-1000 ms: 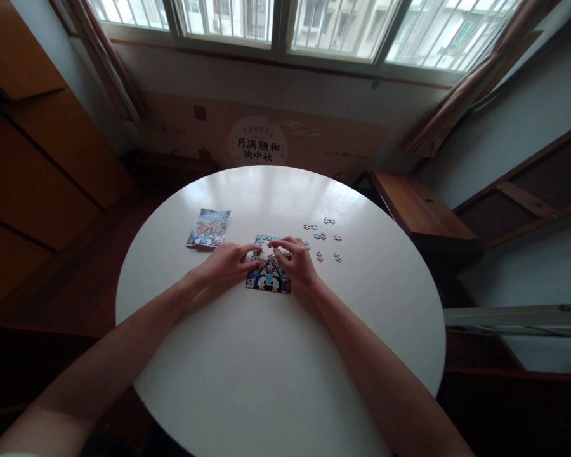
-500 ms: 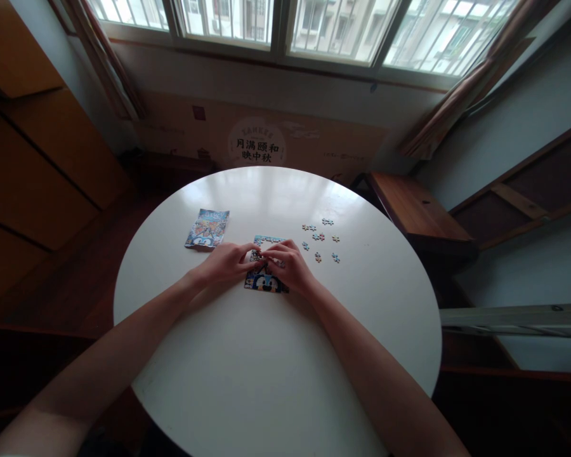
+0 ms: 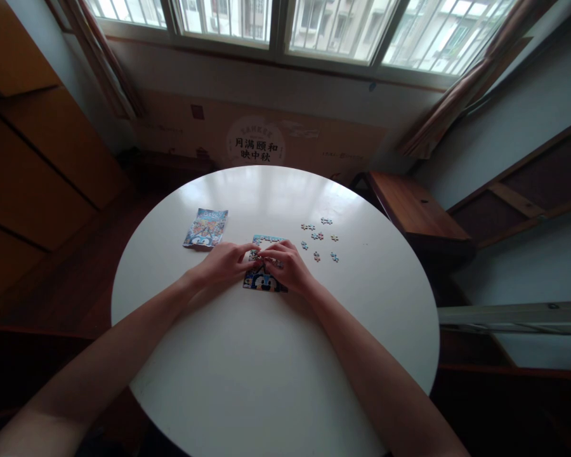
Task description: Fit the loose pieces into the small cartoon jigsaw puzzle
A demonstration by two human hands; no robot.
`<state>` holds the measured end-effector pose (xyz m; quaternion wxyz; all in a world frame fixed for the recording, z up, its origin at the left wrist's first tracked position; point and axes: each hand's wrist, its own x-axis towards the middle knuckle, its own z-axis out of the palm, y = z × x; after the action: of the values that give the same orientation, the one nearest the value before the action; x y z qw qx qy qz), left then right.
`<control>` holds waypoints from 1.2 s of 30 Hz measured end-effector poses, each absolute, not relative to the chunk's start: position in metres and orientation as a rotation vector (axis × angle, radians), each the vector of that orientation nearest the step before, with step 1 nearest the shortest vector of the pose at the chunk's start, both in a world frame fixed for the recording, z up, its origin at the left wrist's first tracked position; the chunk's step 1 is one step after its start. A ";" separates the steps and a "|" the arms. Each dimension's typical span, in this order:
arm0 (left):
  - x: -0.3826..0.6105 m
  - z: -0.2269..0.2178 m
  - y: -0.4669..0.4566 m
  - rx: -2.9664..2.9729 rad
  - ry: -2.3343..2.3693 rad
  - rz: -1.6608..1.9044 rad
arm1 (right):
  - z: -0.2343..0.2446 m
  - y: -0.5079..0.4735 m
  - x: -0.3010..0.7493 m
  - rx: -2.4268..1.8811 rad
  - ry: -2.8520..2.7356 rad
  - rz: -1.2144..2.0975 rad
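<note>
A small colourful jigsaw puzzle lies partly assembled on the round white table. My left hand rests at the puzzle's left edge, fingers curled, index finger reaching onto it. My right hand lies over the puzzle's middle, fingers bent and pressed down on the pieces, fingertips meeting the left hand's. Whether a loose piece sits under the fingers is hidden. Several loose puzzle pieces are scattered to the right of the puzzle.
A printed packet with the same cartoon picture lies on the table to the left of my hands. A wooden side table stands to the right, wooden cabinets to the left, and a window behind.
My right hand has slid left across the puzzle until its fingertips meet the left hand's. The view has shifted slightly.
</note>
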<state>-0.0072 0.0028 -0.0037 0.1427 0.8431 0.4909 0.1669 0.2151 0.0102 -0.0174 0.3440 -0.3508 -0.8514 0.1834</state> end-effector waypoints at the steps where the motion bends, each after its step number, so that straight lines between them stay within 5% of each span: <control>1: -0.007 -0.004 0.003 2.436 1.414 0.482 | -0.017 0.010 0.215 -0.920 -2.210 0.472; 36: -0.017 0.004 0.003 2.366 1.308 0.410 | -0.020 0.011 0.214 -1.095 -2.214 0.357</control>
<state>-0.0168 0.0030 0.0042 0.2019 0.8474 0.4685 0.1469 0.2142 0.0113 -0.0199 0.3175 -0.4160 -0.8413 0.1356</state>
